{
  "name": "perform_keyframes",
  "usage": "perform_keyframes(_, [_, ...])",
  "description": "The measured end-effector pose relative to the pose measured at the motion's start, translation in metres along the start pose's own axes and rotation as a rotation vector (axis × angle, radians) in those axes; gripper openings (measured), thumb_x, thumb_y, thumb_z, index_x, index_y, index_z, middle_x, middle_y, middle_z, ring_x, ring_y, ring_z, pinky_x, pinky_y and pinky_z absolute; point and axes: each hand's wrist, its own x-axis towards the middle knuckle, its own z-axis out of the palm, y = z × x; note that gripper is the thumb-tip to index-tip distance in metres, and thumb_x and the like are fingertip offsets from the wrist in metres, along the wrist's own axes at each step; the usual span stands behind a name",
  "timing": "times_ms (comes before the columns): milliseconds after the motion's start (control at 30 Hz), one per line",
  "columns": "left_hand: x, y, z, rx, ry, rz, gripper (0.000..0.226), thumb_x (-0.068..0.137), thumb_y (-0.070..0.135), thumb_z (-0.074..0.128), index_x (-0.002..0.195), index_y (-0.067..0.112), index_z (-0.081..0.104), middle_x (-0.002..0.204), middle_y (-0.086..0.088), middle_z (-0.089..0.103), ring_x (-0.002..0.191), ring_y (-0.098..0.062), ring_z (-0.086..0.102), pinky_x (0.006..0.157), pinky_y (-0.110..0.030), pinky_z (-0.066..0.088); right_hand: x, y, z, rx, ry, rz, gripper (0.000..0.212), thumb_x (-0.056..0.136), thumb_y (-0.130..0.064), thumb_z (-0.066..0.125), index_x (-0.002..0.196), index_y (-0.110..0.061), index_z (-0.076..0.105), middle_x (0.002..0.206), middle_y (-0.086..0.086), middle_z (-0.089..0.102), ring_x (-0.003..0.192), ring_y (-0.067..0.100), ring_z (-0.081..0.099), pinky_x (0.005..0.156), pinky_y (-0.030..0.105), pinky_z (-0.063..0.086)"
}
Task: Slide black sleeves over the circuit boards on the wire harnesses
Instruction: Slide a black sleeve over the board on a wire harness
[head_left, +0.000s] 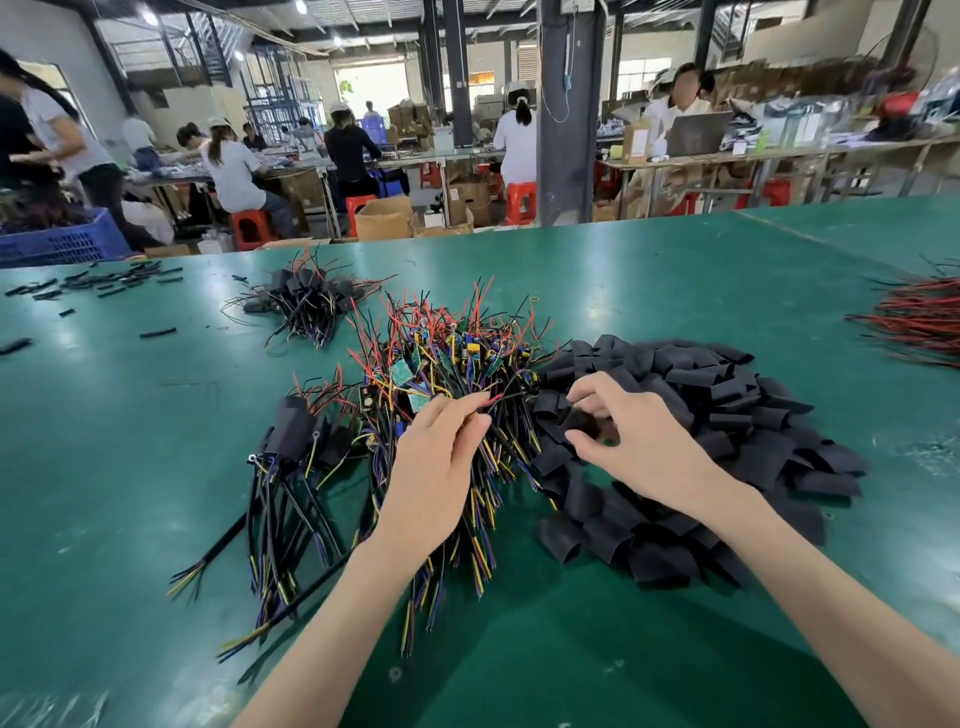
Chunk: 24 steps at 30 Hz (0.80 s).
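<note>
Head view, one cam only.

Green table (675, 270) w/ 2 big heaps side by side at centre. L heap: wire harnesses (457, 358), tangle of red, black, yellow & blue leads w/ small circuit boards (401, 372) showing among them, bare. R heap: black sleeves (727, 410), short flat tube pieces, touching the harness heap along its R edge.

Left hand (436, 462) sits over the near side of the wire harnesses, palm down, fingers curled. Thumb & fingertips pinch a few leads at the heap's R side, just beside the sleeves.

Right hand (644, 441) is on the L edge of the black sleeves, fingers bent. Forefinger & thumb sit either side of one sleeve, narrow gap. Can't tell if it actually grips it. The 2 hands are near each other, not touching.

L of the left hand: a small batch of sleeved harnesses (298, 439), black covers over the board ends, leads trailing toward the near edge. Farther back, a second sleeved bundle (306, 301).

Far L: loose thin black tube bits (104, 283). Blue crate (62, 241) at the table's L back edge. Far R: spread of red & black wires (914, 322), well apart from both hands.

Background: people seated at benches, blurred.
</note>
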Motion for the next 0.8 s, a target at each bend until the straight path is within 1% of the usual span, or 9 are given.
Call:
perform_keyframes(133, [0.0, 0.005, 0.0, -0.226, 0.006, -0.182, 0.019, 0.091, 0.01, 0.06, 0.104, 0.016, 0.072, 0.087, 0.006, 0.072, 0.077, 0.011, 0.059, 0.071, -0.004, 0.037, -0.001, 0.0, 0.004, 0.015, -0.029, -0.024, 0.03, 0.082, -0.021, 0.066, 0.103, -0.03, 0.047, 0.097, -0.006, 0.062, 0.08, 0.026, 0.065, 0.082, 0.038, 0.051])
perform_keyframes(267, [0.002, 0.005, -0.004, -0.436, 0.006, -0.285, 0.024, 0.087, 0.004, 0.065, 0.098, 0.024, 0.074, 0.091, 0.011, 0.074, 0.09, -0.001, 0.067, 0.079, -0.008, 0.045, -0.002, -0.001, 0.005, 0.032, -0.024, -0.045, 0.031, 0.082, -0.022, 0.066, 0.105, -0.031, 0.048, 0.098, -0.006, 0.063, 0.086, 0.019, 0.064, 0.083, 0.037, 0.051])
perform_keyframes(400, [0.003, 0.004, -0.005, -0.503, 0.002, -0.293, 0.028, 0.083, 0.008, 0.07, 0.087, 0.035, 0.076, 0.084, 0.011, 0.074, 0.078, -0.001, 0.064, 0.073, -0.009, 0.044, -0.003, -0.006, 0.005, 0.11, 0.004, -0.069, 0.037, 0.081, -0.015, 0.068, 0.102, -0.037, 0.047, 0.091, -0.018, 0.062, 0.09, -0.002, 0.06, 0.082, 0.022, 0.05])
perform_keyframes(467, [0.002, 0.005, -0.005, -0.509, 0.005, -0.295, 0.023, 0.081, 0.015, 0.073, 0.084, 0.038, 0.077, 0.08, 0.008, 0.073, 0.07, -0.001, 0.058, 0.067, -0.011, 0.042, -0.004, -0.01, 0.005, 0.147, 0.014, -0.071, 0.045, 0.08, -0.013, 0.069, 0.099, -0.044, 0.043, 0.091, -0.024, 0.06, 0.09, -0.008, 0.059, 0.081, 0.011, 0.046])
perform_keyframes(533, [0.002, 0.006, -0.004, -0.501, 0.012, -0.273, 0.025, 0.081, 0.016, 0.073, 0.082, 0.041, 0.075, 0.079, 0.012, 0.073, 0.07, 0.003, 0.06, 0.067, -0.008, 0.042, -0.005, -0.012, 0.006, 0.176, 0.018, -0.075, 0.046, 0.08, -0.011, 0.07, 0.101, -0.042, 0.043, 0.093, -0.023, 0.061, 0.09, -0.009, 0.059, 0.082, 0.006, 0.044])
perform_keyframes(600, [0.002, 0.007, -0.004, -0.5, 0.015, -0.252, 0.027, 0.082, 0.013, 0.072, 0.082, 0.04, 0.075, 0.081, 0.014, 0.073, 0.073, 0.004, 0.062, 0.068, -0.006, 0.042, -0.006, -0.014, 0.008, 0.211, 0.012, -0.085, 0.045, 0.079, -0.009, 0.07, 0.105, -0.036, 0.046, 0.096, -0.016, 0.064, 0.093, -0.006, 0.06, 0.087, 0.011, 0.046])
perform_keyframes(667, [0.002, 0.008, -0.003, -0.51, 0.009, -0.244, 0.026, 0.081, 0.012, 0.073, 0.087, 0.038, 0.074, 0.082, 0.012, 0.073, 0.068, -0.002, 0.059, 0.064, -0.008, 0.041, -0.006, -0.015, 0.009, 0.242, 0.005, -0.1, 0.046, 0.079, -0.007, 0.07, 0.107, -0.033, 0.046, 0.099, -0.01, 0.066, 0.095, -0.001, 0.061, 0.092, 0.02, 0.049])
perform_keyframes(733, [0.003, 0.006, -0.002, -0.493, -0.006, -0.234, 0.027, 0.081, 0.013, 0.073, 0.094, 0.037, 0.071, 0.08, 0.009, 0.073, 0.06, -0.01, 0.047, 0.057, -0.012, 0.036, -0.007, -0.017, 0.008, 0.263, 0.007, -0.12, 0.049, 0.079, -0.006, 0.07, 0.108, -0.036, 0.045, 0.102, -0.005, 0.068, 0.098, 0.003, 0.062, 0.093, 0.026, 0.05])
perform_keyframes(800, [0.003, 0.004, -0.001, -0.471, -0.011, -0.228, 0.025, 0.081, 0.014, 0.073, 0.095, 0.035, 0.07, 0.078, 0.009, 0.073, 0.057, -0.01, 0.039, 0.053, -0.013, 0.032, -0.008, -0.019, 0.008, 0.289, 0.011, -0.141, 0.052, 0.078, -0.004, 0.07, 0.108, -0.039, 0.045, 0.105, -0.003, 0.068, 0.101, 0.004, 0.063, 0.094, 0.027, 0.05])
